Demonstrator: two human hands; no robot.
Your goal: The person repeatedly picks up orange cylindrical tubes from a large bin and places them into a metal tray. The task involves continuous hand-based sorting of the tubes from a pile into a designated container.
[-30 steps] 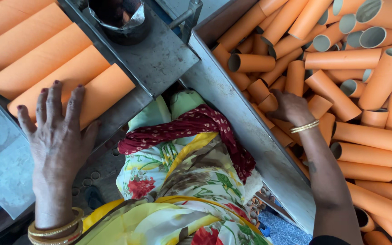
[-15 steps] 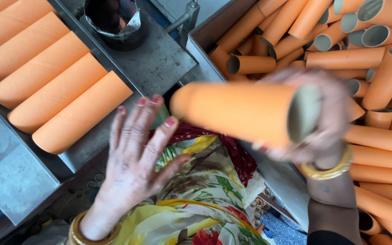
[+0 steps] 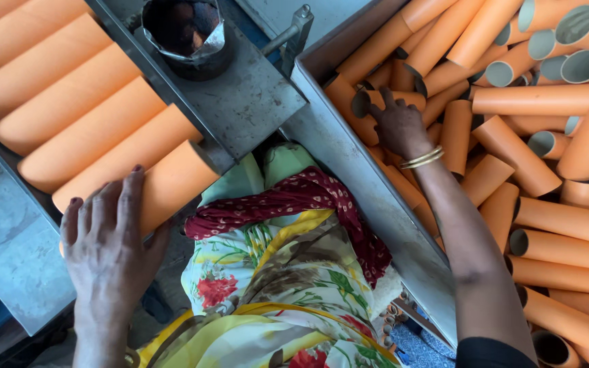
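Down at near left, our left hand (image 3: 114, 235) lies flat and spread on the nearest orange tube (image 3: 165, 180), fingers released rather than curled around it, pressing it into line. That tube sits last in a side-by-side row of orange tubes (image 3: 69, 102) on the slanted metal tray (image 3: 8, 245), each touching its neighbour, so the open palm looks like a way to keep it from rolling off the near edge. Over on the right, our right hand (image 3: 398, 126) reaches into the metal bin (image 3: 349, 157), fingers closing on one tube in the loose heap of tubes (image 3: 547, 136); whether the grip is complete, we cannot tell. Between tray and bin lies the grey metal surface (image 3: 247, 102), carrying a dark round pot (image 3: 185, 31) at the far end. Our flowered garment (image 3: 274, 272) fills the gap below.
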